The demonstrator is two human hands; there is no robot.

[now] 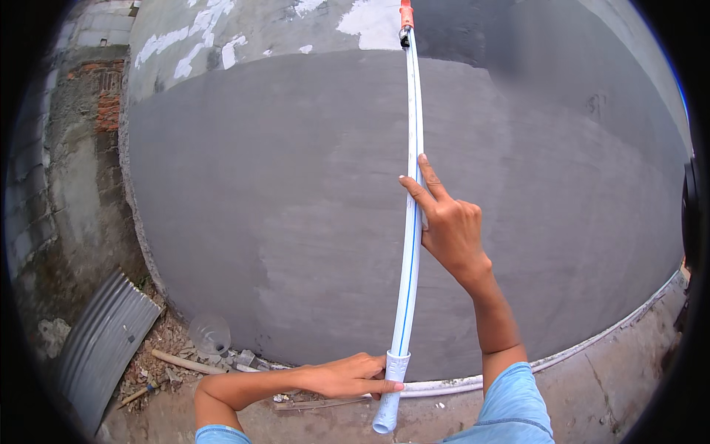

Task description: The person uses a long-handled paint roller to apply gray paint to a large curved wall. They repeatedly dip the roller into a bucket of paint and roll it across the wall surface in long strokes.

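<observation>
A long white plastic pipe [410, 277] with a blue stripe runs up the picture in front of a grey plastered wall [310, 194]. Around its lower part my left hand [349, 377] grips the pale blue end sleeve [397, 363], whose open end points down towards me. Higher up, my right hand [455, 222] holds the pipe from the right side, with two fingers stretched along and across it. The thumb is hidden. At the top, an orange handle [406, 15] joins the pipe at a dark metal clamp [405, 40]. Whatever the handle carries lies beyond the picture's edge.
White patches [380, 25] and a darker area [452, 30] mark the upper wall. A corrugated sheet [108, 349], rubble [158, 369] and a clear plastic container [209, 334] lie lower left. White pipes [444, 386] follow the wall's foot above the concrete ground [588, 388].
</observation>
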